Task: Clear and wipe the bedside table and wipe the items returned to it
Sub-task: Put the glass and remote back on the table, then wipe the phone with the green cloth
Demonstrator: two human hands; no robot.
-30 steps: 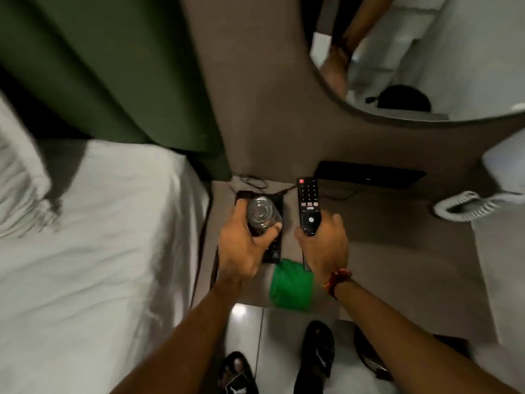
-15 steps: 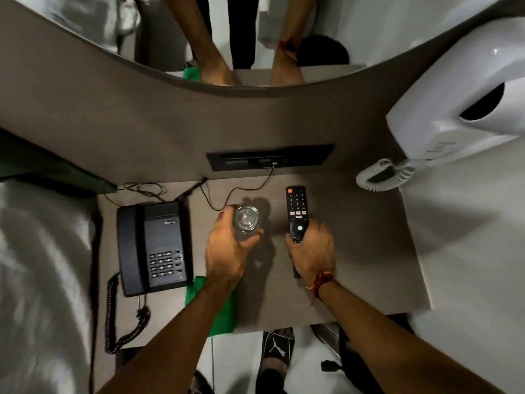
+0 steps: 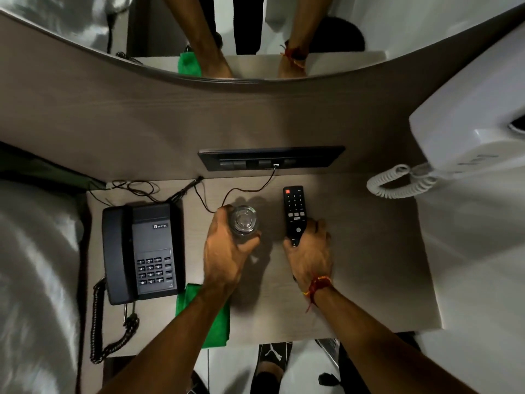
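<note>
The phone (image 3: 143, 251) sits at the desk's (image 3: 383, 265) left, cloth (image 3: 204, 322) beside it. The left hand (image 3: 227, 251) grasps the glass (image 3: 243, 221); the right hand (image 3: 309, 251) grasps the remote (image 3: 295, 211). Both look to rest on the desk; whether clearing or returning, I cannot tell.

Hotel bedroom, white bed (image 3: 34, 265) beside bedside table (image 3: 369, 280), desk phone (image 3: 142, 251), wall-mounted hairdryer (image 3: 468, 132)
</note>
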